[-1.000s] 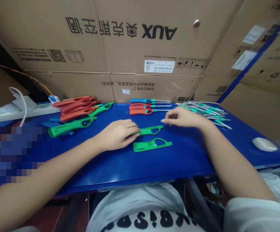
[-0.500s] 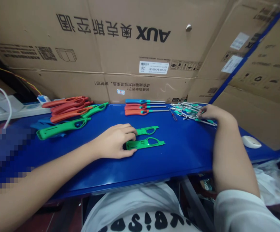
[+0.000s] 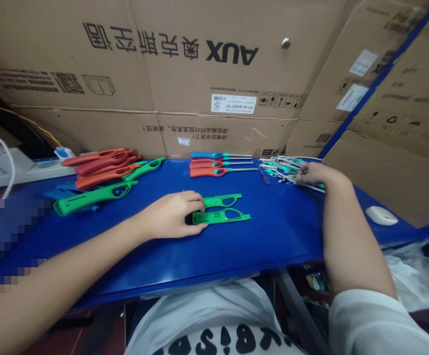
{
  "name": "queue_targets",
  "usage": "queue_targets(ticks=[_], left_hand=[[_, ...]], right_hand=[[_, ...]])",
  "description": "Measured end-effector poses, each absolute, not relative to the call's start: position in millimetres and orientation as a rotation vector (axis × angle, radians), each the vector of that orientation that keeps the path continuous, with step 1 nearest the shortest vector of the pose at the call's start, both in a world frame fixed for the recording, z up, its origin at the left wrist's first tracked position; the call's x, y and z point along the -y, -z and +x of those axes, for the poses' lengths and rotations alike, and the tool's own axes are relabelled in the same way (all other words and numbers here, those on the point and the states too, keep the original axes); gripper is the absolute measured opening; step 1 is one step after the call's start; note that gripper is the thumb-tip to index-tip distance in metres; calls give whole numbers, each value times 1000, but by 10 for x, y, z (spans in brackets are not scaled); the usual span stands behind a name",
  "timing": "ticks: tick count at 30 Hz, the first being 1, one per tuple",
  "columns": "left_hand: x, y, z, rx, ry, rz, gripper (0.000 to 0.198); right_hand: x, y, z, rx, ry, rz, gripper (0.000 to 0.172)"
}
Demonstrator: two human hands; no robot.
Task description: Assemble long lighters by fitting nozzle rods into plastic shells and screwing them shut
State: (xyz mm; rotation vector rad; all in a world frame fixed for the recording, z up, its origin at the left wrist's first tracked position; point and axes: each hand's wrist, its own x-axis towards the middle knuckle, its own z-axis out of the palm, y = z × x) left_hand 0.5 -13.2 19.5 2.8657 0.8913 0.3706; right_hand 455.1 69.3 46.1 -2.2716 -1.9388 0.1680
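Two green lighter shell halves (image 3: 220, 216) lie side by side on the blue table, their open insides facing up. My left hand (image 3: 173, 214) curls round their left ends, thumb on the near side and fingers over the far one. At the right, my right hand (image 3: 312, 175) has its fingertips pinched in a pile of metal lighter rods (image 3: 283, 166) with teal parts. It seems to grip one of the rods, though the fingertips are partly hidden. A small screwdriver (image 3: 264, 176) lies at the pile's left edge.
Several assembled lighters (image 3: 209, 172) rest at the back middle. Red, orange and green shells (image 3: 103, 165) are heaped at the left by a white power strip (image 3: 48, 170). A white oval object (image 3: 381, 215) sits at the right. Cardboard (image 3: 177, 93) walls the table's back.
My right hand has shifted slightly left and nearer within the pile of rods. My left hand stays on the green shell halves. The whole view has moved a little.
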Motion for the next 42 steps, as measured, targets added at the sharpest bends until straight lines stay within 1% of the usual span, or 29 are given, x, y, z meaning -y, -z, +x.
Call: queue_targets(ticks=[4, 10, 14, 15, 19, 20, 23, 26, 28, 30, 33, 42], left_hand=[[129, -196, 4, -896, -364, 2865, 29], [125, -197, 3, -889, -354, 2878, 29], [126, -199, 1, -889, -360, 2884, 28], [127, -200, 0, -889, -365, 2884, 28], [128, -204, -2, -878, -372, 2883, 27], [127, -206, -2, -876, -370, 2882, 28], [126, -209, -1, -870, -371, 2880, 28], [125, -211, 1, -870, -381, 2877, 28], [126, -213, 2, -871, -380, 2874, 27], [127, -215, 2, -872, -376, 2874, 27], [125, -211, 0, -873, -376, 2884, 28], [120, -206, 3, -868, -352, 2903, 27]], right_hand=[[-694, -507, 4515, 1888, -232, -2419, 13], [-661, -550, 4482, 1844, -139, -2401, 12], [-658, -536, 4462, 1810, -72, -2369, 7], [-662, -535, 4461, 1795, -49, -2366, 8], [-674, -544, 4474, 1745, 3, -2363, 22], [-674, -547, 4482, 1758, -27, -2367, 21], [-676, -547, 4504, 1855, -198, -2384, 11], [-687, -527, 4508, 1929, -300, -2371, 11], [-695, -506, 4491, 1951, -310, -2354, 12], [-701, -486, 4460, 1970, -307, -2351, 9], [-709, -473, 4411, 1969, -241, -2357, 6], [-716, -492, 4412, 1920, 81, -2259, 18]])
